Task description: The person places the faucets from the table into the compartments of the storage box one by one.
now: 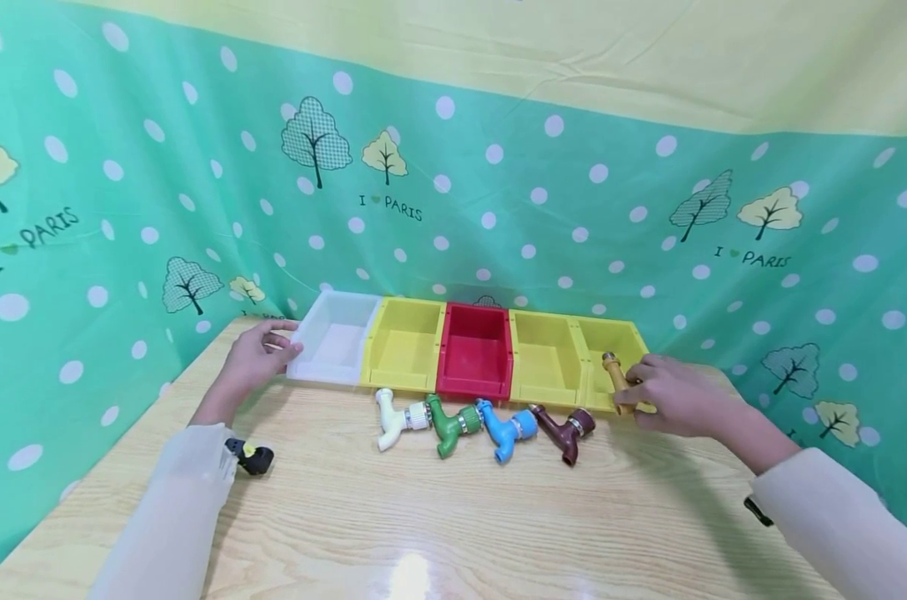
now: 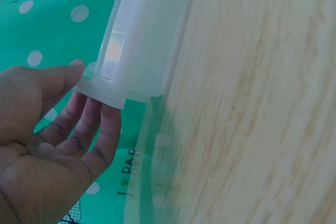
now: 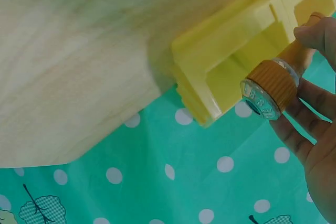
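Pinching white bin (image 1: 339,346) with half-closed left hand (image 1: 256,358) at eight o'clock; gripping orange tap (image 3: 270,82) with curled right hand (image 1: 674,396) at four.

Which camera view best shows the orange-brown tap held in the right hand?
The right wrist view: the orange-brown tap appears largest there, its ribbed knob plainly visible. The head view shows it smaller and partly hidden by the right hand; the left wrist view does not show it.

Qty: 5 taps (image 1: 508,430), 5 bins (image 1: 474,358) ttl
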